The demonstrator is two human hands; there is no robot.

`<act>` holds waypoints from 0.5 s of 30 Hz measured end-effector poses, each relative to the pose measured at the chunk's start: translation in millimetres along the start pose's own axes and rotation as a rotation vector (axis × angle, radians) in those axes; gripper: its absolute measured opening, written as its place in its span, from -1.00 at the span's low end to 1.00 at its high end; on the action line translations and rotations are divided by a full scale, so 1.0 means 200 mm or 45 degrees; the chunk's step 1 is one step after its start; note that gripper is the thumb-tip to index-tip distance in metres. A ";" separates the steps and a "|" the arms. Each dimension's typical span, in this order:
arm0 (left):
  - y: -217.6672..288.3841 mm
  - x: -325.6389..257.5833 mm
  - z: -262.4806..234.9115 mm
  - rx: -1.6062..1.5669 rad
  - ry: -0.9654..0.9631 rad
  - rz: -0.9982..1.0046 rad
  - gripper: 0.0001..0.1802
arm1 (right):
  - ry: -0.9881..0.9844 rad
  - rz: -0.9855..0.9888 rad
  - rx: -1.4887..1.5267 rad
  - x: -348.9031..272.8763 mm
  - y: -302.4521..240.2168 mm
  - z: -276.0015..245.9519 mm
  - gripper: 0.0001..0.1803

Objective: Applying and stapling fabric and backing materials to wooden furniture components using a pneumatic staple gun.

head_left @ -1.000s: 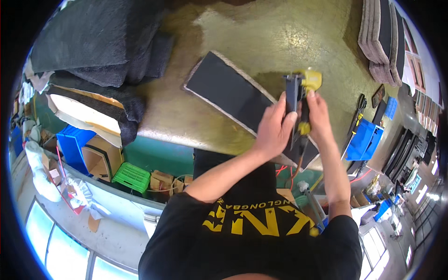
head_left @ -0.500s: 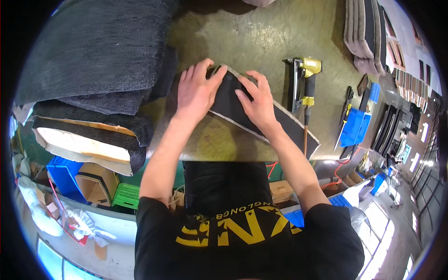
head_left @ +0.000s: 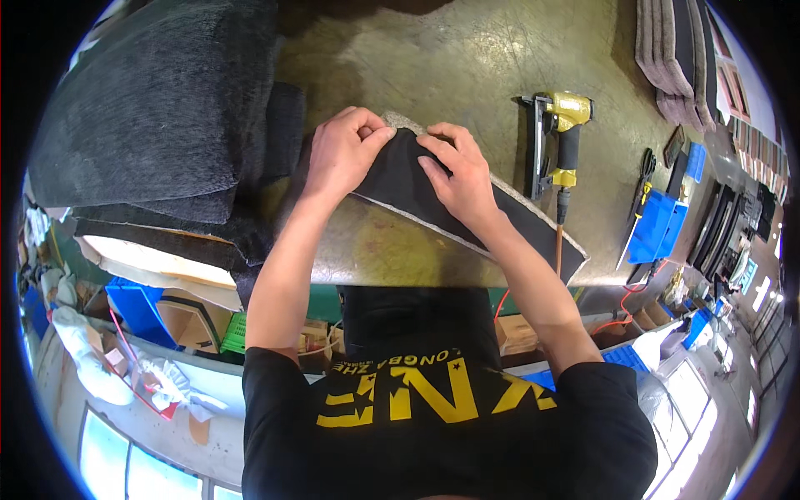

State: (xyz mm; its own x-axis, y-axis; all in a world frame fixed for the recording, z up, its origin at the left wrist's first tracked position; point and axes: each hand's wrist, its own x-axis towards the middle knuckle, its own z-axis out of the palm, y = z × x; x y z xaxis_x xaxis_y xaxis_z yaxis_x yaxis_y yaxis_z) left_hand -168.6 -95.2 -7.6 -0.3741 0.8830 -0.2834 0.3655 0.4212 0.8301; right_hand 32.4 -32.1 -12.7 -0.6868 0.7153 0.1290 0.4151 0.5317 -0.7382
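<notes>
Both hands, left (head_left: 343, 158) and right (head_left: 460, 179), pinch dark fabric over the long flat padded panel (head_left: 467, 208) (corner wrap underway), yellow pneumatic stapler (head_left: 557, 142) lies untouched on the worktop (head_left: 400, 58)

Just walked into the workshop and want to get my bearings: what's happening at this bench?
A person in a black shirt stands at a worn workbench with both hands on a long panel covered in black fabric that lies flat on it. The left hand and right hand pinch the fabric at the panel's far end. A yellow staple gun lies on the bench to the right, held by no one. A large dark upholstered cushion sits to the left.
</notes>
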 end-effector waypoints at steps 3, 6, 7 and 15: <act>-0.01 -0.01 0.00 -0.075 0.027 -0.250 -0.79 | -0.069 -0.234 -0.028 0.12 0.00 -0.01 -0.67; -0.03 -0.09 0.05 -0.208 0.434 -0.072 -0.85 | -0.163 -0.554 -0.035 0.26 0.03 0.01 -0.67; -0.06 -0.14 0.06 -0.205 0.452 -0.093 -0.85 | -0.256 -0.644 -0.105 0.30 0.06 0.01 -0.66; -0.06 -0.63 0.39 0.339 0.994 0.045 -0.66 | -0.627 -0.977 -0.259 0.51 0.07 -0.03 -0.63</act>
State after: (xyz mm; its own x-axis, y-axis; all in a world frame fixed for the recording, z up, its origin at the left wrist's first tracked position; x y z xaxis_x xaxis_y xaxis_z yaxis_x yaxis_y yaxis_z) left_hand -60.4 -195.7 -19.3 -0.8074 0.5400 0.2377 0.5413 0.5178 0.6625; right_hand -29.0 51.5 -6.1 -0.9725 -0.1130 0.2035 -0.1927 0.8815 -0.4311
